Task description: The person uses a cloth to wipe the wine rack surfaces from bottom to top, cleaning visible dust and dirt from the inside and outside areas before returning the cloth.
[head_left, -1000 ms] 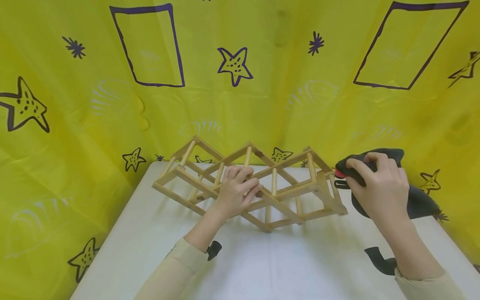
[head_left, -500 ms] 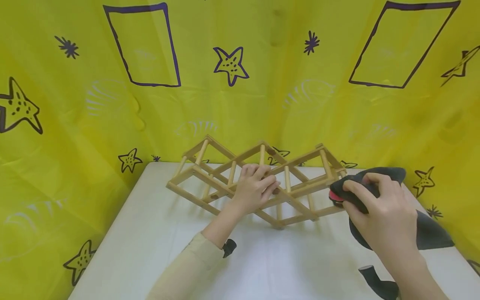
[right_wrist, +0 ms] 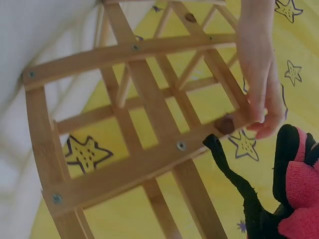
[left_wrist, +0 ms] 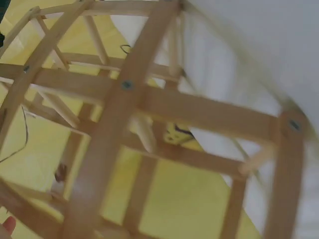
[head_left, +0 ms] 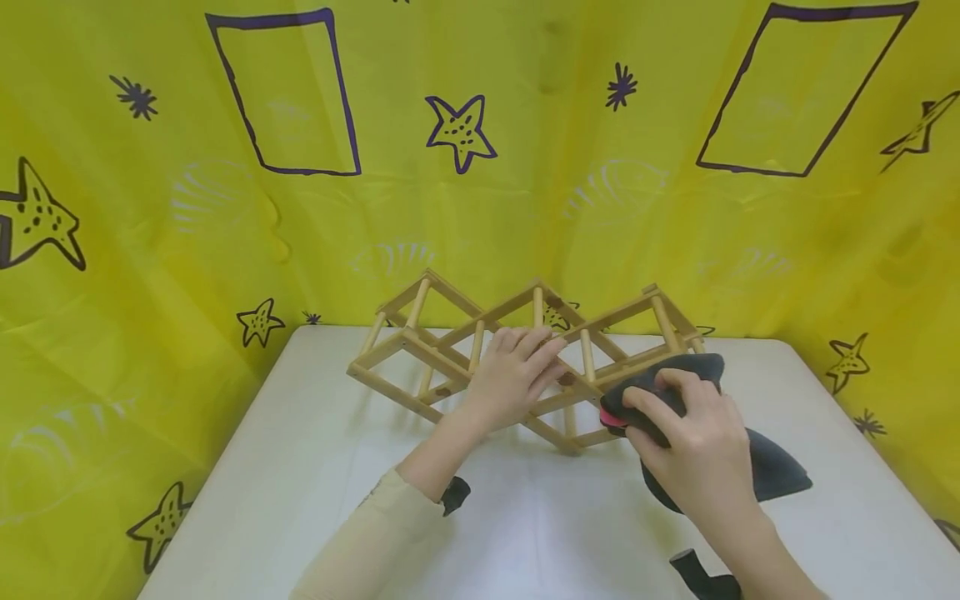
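Observation:
A folding wooden lattice rack point(head_left: 435, 356) stands on the white table, its crossed slats joined by round dowels. My left hand point(head_left: 512, 379) holds it near the middle, fingers over an upper joint; the right wrist view also shows those fingers point(right_wrist: 260, 112) at the slat's end. In front of the rack's right part, my right hand point(head_left: 697, 442) pinches a soft dark grey fabric thing point(head_left: 780, 468) with a pointed end. Pink fuzzy material and a black strap point(right_wrist: 239, 184) show on it in the right wrist view. Its exact kind is unclear.
The white table point(head_left: 300, 467) reaches back to a yellow curtain point(head_left: 525, 217) with drawn stars and frames. Black wrist mounts point(head_left: 455, 496) hang below both forearms.
My right hand has brought the dark fabric thing left and nearer, in front of the rack's right end. The rack sits further right in view, and my left-hand fingers look straighter.

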Tool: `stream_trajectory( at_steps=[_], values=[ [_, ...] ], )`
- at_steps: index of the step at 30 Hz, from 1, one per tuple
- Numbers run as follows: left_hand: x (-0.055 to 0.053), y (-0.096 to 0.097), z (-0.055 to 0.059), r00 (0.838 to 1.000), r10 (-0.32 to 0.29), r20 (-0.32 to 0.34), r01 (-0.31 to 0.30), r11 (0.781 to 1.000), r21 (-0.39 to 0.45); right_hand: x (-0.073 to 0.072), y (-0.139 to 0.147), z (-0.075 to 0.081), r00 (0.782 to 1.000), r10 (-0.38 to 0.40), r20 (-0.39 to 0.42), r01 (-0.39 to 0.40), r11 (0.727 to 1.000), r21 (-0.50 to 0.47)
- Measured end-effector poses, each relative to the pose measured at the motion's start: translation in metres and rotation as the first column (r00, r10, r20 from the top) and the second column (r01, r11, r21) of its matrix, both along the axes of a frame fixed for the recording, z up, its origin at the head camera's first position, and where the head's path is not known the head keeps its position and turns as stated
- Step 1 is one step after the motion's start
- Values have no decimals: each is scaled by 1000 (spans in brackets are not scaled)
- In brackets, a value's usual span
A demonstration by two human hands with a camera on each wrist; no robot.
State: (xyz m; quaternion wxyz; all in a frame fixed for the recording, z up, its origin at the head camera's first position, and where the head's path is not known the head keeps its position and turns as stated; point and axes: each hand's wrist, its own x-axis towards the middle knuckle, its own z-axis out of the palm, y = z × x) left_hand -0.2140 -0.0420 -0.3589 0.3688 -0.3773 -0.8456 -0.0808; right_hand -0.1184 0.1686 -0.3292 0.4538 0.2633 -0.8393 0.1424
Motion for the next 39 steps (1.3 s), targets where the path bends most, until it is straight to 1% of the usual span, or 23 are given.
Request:
stream_trajectory(
  at_steps=[3, 4, 6, 9, 10, 13, 16, 18, 20, 24, 27, 30, 33, 39],
  values=[
    [3, -18, 1, 999, 53, 8, -53, 998, -19, -2, -7, -7, 999, 22, 31, -22, 1000, 11],
    [3, -24, 1, 997, 77, -13, -77, 997, -24, -3, -10, -10, 999, 35, 30, -36, 999, 8],
    [1, -38, 0, 989, 129, -77, -131, 991, -23, -6, -17, -15, 997, 68, 20, -69, 998, 7],
    [-3, -59, -1, 960, 197, -197, -201, 980, -3, -13, -29, -22, 992, 120, -28, -120, 993, 4],
    [-5, -65, -1, 948, 217, -234, -222, 975, 5, -15, -32, -24, 991, 131, -41, -131, 991, 5],
    [-8, -82, -2, 915, 262, -308, -269, 963, 18, -23, -42, -31, 986, 153, -65, -153, 988, 8],
    [-10, -93, -3, 907, 277, -318, -286, 958, 21, -31, -49, -38, 985, 159, -67, -159, 987, 16],
    [-11, -96, -4, 916, 263, -302, -269, 963, 22, -37, -52, -42, 985, 161, -64, -160, 987, 19],
    [-11, -98, -5, 932, 238, -275, -239, 970, 30, -43, -55, -44, 987, 153, -57, -151, 988, 27],
    [-10, -99, -7, 962, 176, -210, -167, 984, 59, -52, -58, -49, 993, 105, -52, -102, 993, 56],
    [-10, -98, -7, 977, 128, -173, -115, 990, 81, -56, -60, -52, 996, 67, -64, -63, 996, 62],
    [-11, -98, -7, 982, 94, -163, -79, 992, 96, -58, -63, -54, 996, 50, -74, -47, 998, 37],
    [-12, -100, -9, 982, 77, -173, -59, 993, 106, -59, -65, -57, 996, 42, -73, -40, 999, 23],
    [-12, -101, -9, 979, 64, -193, -42, 993, 114, -60, -69, -58, 995, 23, -101, -23, 1000, 8]
  ],
)
